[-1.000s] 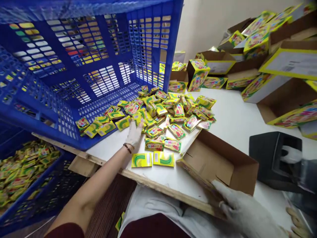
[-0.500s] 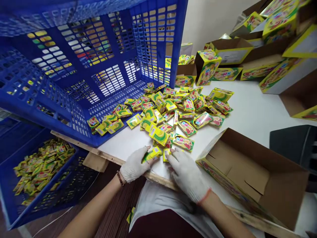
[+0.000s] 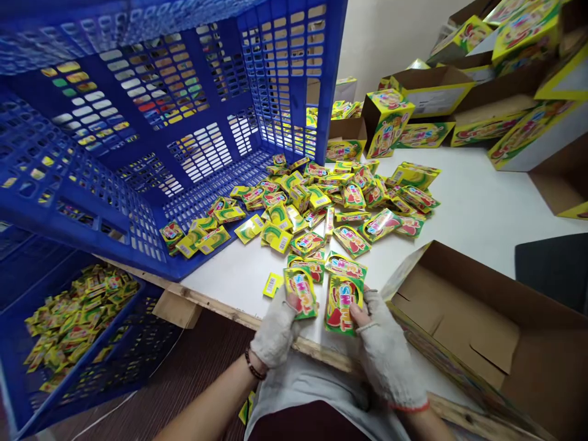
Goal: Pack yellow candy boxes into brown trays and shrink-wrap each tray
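Observation:
My left hand [image 3: 277, 331], in a white fingerless glove, grips a small yellow-green candy box [image 3: 301, 292], thumb on its printed front. Another such box [image 3: 340, 304], held upright by my right hand [image 3: 383, 343], shows its printed face; this hand is gloved too. Both boxes are just above the table's front edge. Beyond them spreads a loose pile of the same small boxes [image 3: 316, 196], spilling out of a tipped blue crate [image 3: 184, 128]. A single small box [image 3: 272, 285] lies on the table left of my left hand's box.
An open cardboard carton [image 3: 463, 331] stands right of my right hand. Several printed cartons [image 3: 432, 92] are stacked at the back right. Below the table at left is a blue crate [image 3: 68, 361] of small boxes. The white table [image 3: 468, 202] has a wooden front edge [image 3: 220, 312].
Both hands have picked up boxes and turned them printed face up. My left hand moved right, and my right hand moved slightly right. The view shifted a little.

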`<state>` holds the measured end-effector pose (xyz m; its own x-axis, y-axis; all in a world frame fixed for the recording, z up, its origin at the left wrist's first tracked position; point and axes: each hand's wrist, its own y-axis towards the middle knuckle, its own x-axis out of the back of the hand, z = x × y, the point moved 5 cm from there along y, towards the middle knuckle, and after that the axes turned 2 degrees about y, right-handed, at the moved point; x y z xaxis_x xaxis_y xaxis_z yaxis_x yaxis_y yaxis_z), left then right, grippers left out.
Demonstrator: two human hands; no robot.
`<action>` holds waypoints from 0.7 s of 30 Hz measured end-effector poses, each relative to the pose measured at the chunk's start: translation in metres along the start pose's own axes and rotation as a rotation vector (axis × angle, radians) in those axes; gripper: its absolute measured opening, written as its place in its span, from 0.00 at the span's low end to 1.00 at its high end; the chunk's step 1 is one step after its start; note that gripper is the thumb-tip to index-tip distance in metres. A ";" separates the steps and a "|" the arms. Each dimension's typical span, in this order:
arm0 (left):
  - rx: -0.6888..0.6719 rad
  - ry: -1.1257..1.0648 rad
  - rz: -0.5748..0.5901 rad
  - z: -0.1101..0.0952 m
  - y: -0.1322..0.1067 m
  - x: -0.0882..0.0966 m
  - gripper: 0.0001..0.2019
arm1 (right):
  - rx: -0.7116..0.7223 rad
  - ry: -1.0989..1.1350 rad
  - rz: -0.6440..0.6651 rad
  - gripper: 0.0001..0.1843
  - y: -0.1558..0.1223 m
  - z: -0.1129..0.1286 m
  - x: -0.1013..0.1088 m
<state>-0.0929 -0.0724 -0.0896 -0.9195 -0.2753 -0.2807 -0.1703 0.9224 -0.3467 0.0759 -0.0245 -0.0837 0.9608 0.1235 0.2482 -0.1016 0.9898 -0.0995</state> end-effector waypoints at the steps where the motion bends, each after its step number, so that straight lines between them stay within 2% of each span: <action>1: -0.060 0.091 0.031 0.004 -0.003 -0.009 0.32 | -0.053 0.067 0.005 0.30 -0.003 0.000 -0.006; 3: -0.146 0.320 0.050 0.011 -0.010 -0.020 0.29 | -0.105 0.136 0.040 0.31 -0.009 -0.001 -0.015; 5: -0.206 0.582 0.004 0.009 -0.012 -0.017 0.26 | -0.126 0.192 0.118 0.32 -0.013 -0.004 -0.019; 8: -0.398 0.958 -0.003 -0.020 -0.004 0.001 0.18 | -0.156 0.218 0.224 0.32 -0.015 -0.013 -0.007; 11: -0.560 1.131 0.036 -0.054 0.009 0.028 0.10 | -0.184 0.158 0.203 0.32 -0.010 -0.021 0.010; 12: -0.570 1.159 0.049 -0.061 0.013 0.036 0.10 | -0.182 0.155 0.188 0.32 -0.008 -0.022 0.013; 14: -0.560 1.208 0.080 -0.065 0.015 0.044 0.17 | -0.167 0.163 0.157 0.32 -0.005 -0.022 0.014; 15: -0.552 1.233 0.078 -0.063 0.014 0.043 0.19 | -0.156 0.161 0.137 0.32 -0.003 -0.021 0.013; 17: -0.541 1.293 0.046 -0.053 0.008 0.031 0.15 | -0.138 0.138 0.082 0.32 -0.003 -0.018 0.010; 19: -0.517 1.386 0.031 -0.039 0.000 0.007 0.12 | -0.137 0.110 -0.015 0.32 -0.007 -0.016 0.014; 21: -0.457 1.509 0.058 -0.025 -0.003 -0.021 0.19 | -0.164 0.093 -0.103 0.33 -0.015 -0.019 0.022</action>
<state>-0.0817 -0.0623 -0.0605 -0.3732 0.0171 0.9276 0.0441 0.9990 -0.0007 0.1038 -0.0382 -0.0953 0.9844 0.0079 0.1759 0.0343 0.9713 -0.2355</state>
